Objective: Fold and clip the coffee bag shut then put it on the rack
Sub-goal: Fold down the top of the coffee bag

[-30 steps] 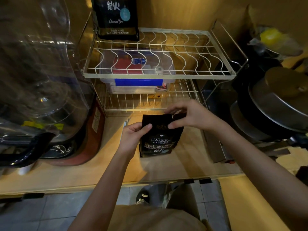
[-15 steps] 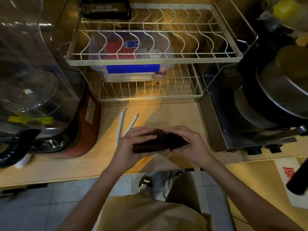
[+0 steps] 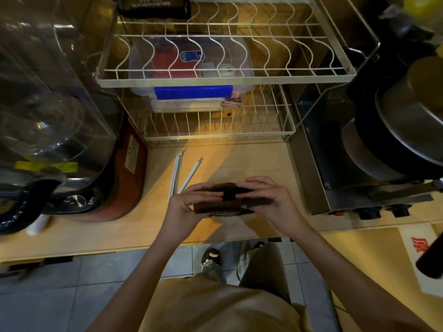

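Observation:
A small black coffee bag is held just above the wooden counter, near its front edge. My left hand grips its left end and my right hand grips its right end, fingers curled over the top, which is bent down. Only a strip of the printed label shows below. Two thin white clip sticks lie on the counter just behind my left hand. The white wire rack stands behind, with two tiers.
Another black coffee bag stands at the rack's top left. A clear box with a blue latch sits on the lower tier. A glass-topped appliance crowds the left; a steel unit with pans stands right.
The bag stood upright on the counter a second ago; now both hands hold it nearer the front edge with its top bent over. The view has tilted down, revealing the clip sticks.

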### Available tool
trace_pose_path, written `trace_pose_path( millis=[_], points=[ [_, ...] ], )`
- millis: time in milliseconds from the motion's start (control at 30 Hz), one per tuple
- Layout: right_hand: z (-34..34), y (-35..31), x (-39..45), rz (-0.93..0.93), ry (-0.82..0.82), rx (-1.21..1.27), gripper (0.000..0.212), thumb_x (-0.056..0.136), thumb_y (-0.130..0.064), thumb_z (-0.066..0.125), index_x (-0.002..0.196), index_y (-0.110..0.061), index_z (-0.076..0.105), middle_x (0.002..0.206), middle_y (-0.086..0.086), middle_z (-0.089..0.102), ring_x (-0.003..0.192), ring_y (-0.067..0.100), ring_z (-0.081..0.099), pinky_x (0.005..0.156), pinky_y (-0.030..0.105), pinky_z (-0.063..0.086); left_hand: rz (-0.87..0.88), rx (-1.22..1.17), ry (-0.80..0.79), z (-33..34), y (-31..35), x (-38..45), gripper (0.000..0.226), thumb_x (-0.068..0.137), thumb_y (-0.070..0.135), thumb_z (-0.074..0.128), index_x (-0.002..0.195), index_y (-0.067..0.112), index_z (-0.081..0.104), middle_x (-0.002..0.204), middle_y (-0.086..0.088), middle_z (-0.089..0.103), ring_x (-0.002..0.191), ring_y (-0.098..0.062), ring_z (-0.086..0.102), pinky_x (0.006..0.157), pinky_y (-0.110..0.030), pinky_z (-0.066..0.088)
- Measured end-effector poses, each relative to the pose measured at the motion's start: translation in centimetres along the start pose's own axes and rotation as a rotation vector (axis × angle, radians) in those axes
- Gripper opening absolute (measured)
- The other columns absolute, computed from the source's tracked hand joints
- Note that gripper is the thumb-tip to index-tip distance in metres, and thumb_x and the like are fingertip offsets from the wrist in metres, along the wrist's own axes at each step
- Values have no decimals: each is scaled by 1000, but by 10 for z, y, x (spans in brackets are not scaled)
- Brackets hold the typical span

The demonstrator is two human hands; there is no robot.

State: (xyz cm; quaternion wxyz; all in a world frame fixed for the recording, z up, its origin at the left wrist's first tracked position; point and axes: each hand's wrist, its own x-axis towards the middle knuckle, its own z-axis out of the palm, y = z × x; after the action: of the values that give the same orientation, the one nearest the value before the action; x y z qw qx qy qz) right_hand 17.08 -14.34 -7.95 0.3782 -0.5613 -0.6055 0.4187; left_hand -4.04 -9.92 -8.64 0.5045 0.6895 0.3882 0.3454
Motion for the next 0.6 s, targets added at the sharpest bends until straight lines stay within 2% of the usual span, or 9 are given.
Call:
trace_pose_path(
  millis=[100, 167, 233, 300, 367, 433, 500, 533, 600],
  points=[
    [-7, 2, 2, 109, 19, 124, 43, 67, 8, 73, 105, -11, 65, 106, -9, 66, 106, -3, 56, 90, 7, 42, -119, -105, 123, -7, 2, 2, 24, 65, 8, 73, 86, 21, 72, 86, 20, 72, 101, -4, 61, 83, -17, 51],
    [-9, 6, 2, 144, 28, 141, 33, 67, 9, 71, 99, -2, 68, 100, -19, 69, 103, -5, 58, 89, 7, 43, -170, -124, 151, -11, 2, 3, 21, 68, 2, 71, 77, 21, 74, 80, 21, 73, 91, -3, 65, 76, -15, 52],
    [-8, 8, 3, 161, 63, 159, 28, 69, 9, 70, 96, 3, 68, 99, -13, 69, 99, -8, 60, 89, 6, 43, -222, -112, 145, -14, 4, 5, 19, 71, 1, 69, 70, 20, 73, 74, 23, 73, 80, -3, 66, 70, -14, 52],
    [-7, 9, 5, 174, 102, 168, 22, 69, 9, 69, 91, 7, 68, 100, -1, 67, 92, -12, 61, 85, 3, 44, -248, -112, 168, -15, 4, 6, 13, 73, 2, 68, 63, 9, 72, 63, 8, 71, 67, -12, 63, 60, -21, 49],
    [-6, 7, 9, 182, 126, 184, 11, 69, 10, 70, 79, 6, 71, 92, 1, 70, 85, -11, 63, 80, 4, 46, -248, -117, 188, -15, 7, 8, 18, 74, 5, 67, 59, -5, 66, 57, -9, 61, 60, -19, 54, 54, -25, 40],
    [-6, 5, 13, 189, 128, 215, 19, 70, 9, 70, 70, -10, 72, 78, -13, 72, 83, -8, 63, 78, 7, 47, -245, -168, 184, -13, 13, 11, 10, 76, 3, 65, 68, 5, 70, 53, 8, 65, 58, -6, 59, 53, -17, 43],
    [-5, 1, 15, 210, 137, 274, 31, 74, 8, 66, 65, -22, 71, 71, -20, 71, 81, -8, 62, 74, 7, 47, -260, -231, 183, -9, 17, 14, 13, 78, 1, 62, 81, 12, 69, 53, 16, 69, 61, 3, 63, 55, -10, 48],
    [-4, 1, 16, 215, 142, 300, 32, 78, 7, 63, 64, -21, 71, 71, -20, 70, 79, -9, 62, 71, 6, 47, -266, -272, 202, -7, 19, 16, 12, 80, 1, 60, 82, 11, 67, 51, 16, 68, 61, 3, 64, 56, -10, 49],
    [1, -3, 16, 224, 162, 356, 19, 83, 3, 58, 75, -8, 70, 84, -10, 70, 85, -6, 63, 74, 7, 47, -270, -330, 243, -5, 22, 20, 11, 82, 3, 58, 80, 9, 67, 50, 12, 69, 61, 1, 64, 58, -12, 50]
  ],
)
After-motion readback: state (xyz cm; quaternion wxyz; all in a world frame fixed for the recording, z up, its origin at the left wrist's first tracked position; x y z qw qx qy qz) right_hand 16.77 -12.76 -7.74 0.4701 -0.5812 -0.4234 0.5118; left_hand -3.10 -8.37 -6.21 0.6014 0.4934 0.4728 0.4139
